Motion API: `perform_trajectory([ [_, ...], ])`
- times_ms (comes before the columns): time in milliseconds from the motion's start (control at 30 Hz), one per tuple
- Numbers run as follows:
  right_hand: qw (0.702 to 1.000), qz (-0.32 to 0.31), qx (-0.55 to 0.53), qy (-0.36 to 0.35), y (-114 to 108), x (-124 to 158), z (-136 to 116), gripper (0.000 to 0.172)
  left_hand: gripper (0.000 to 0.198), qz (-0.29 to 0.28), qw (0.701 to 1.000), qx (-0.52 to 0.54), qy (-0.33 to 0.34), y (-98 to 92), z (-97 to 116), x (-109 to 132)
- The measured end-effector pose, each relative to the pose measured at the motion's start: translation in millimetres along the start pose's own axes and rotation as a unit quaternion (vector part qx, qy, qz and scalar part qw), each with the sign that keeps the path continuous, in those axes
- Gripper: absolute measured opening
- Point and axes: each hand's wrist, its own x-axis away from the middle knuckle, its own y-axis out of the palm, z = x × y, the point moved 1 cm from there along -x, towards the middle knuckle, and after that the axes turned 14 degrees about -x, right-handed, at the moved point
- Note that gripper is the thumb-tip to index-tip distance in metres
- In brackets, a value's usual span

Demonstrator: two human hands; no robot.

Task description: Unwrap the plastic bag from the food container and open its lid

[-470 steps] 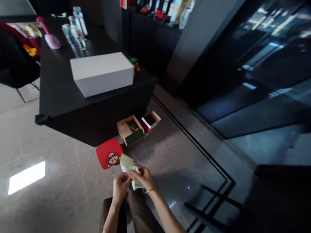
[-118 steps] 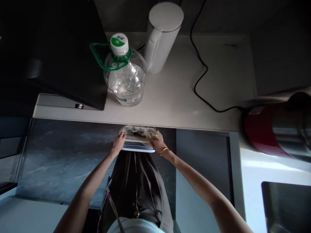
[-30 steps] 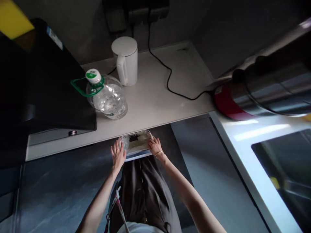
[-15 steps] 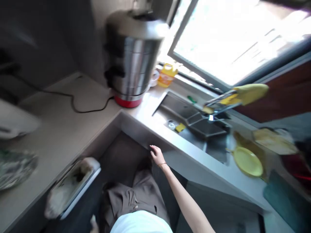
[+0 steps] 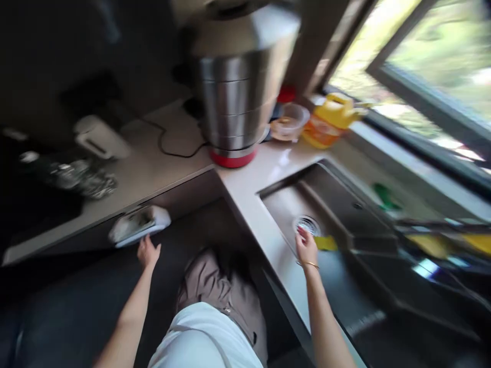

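Bin (image 5: 138, 225) under the counter edge, bag fitted; left hand (image 5: 149, 251) now just below it, open, empty. Right hand (image 5: 306, 246) has swung over the sink (image 5: 345, 204), fingers spread near a yellow sponge (image 5: 326, 243).

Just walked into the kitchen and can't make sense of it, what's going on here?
A person stands at a corner counter. Their right hand reaches into the steel sink, open, beside a small yellow sponge near the round metal drain. Their left hand is open just under a white-rimmed bin lined with a pale bag, tucked below the counter edge; the blur hides whether they touch. A tall steel pot on a red base stands at the counter's corner.
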Motion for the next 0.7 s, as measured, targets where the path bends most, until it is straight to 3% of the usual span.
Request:
perform_trajectory([
  [100,0.999,-0.046,-0.008,-0.009,38,-3,0,0.044,0.059,-0.019,0.997,-0.021,-0.075,14.7,-42,-19],
  [200,0.990,-0.131,-0.039,-0.022,107,27,-21,0.040,0.055,-0.025,0.995,-0.026,-0.092,33.7,-65,-44],
  [333,0.958,-0.275,-0.069,-0.038,223,88,-62,0.034,0.040,-0.017,0.999,-0.022,-0.038,49.6,-97,-75],
  [467,0.923,-0.375,-0.078,-0.044,322,133,-91,0.032,0.029,0.003,0.999,-0.002,0.049,43.1,-145,-111],
  [567,0.914,-0.397,-0.072,-0.047,367,148,-101,0.031,0.041,0.039,0.998,0.007,0.056,36.9,-166,-135],
  [700,0.922,-0.382,-0.045,-0.040,391,152,-99,0.030,0.054,0.060,0.986,0.068,-0.143,47.5,-151,-148],
])
